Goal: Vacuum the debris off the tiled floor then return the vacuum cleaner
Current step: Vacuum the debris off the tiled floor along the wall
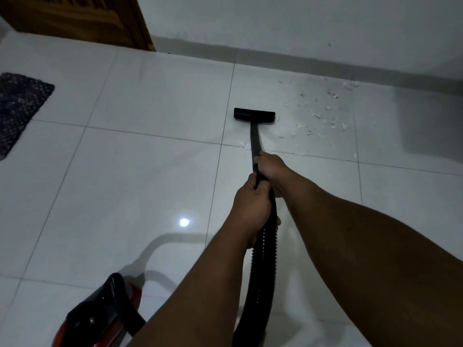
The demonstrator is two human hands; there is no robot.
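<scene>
A black vacuum wand runs forward to a flat floor nozzle resting on the white tiled floor. My right hand grips the wand higher up; my left hand grips it just behind, where the ribbed hose begins. White debris is scattered on the tile to the right of the nozzle, reaching toward the wall. A few crumbs lie by the wand on the grout line. The red and black vacuum body sits at the lower left beside me.
A dark patterned mat lies at the left edge. A wooden door stands at the top left. A white wall with a grey skirting runs along the far side, close behind the debris.
</scene>
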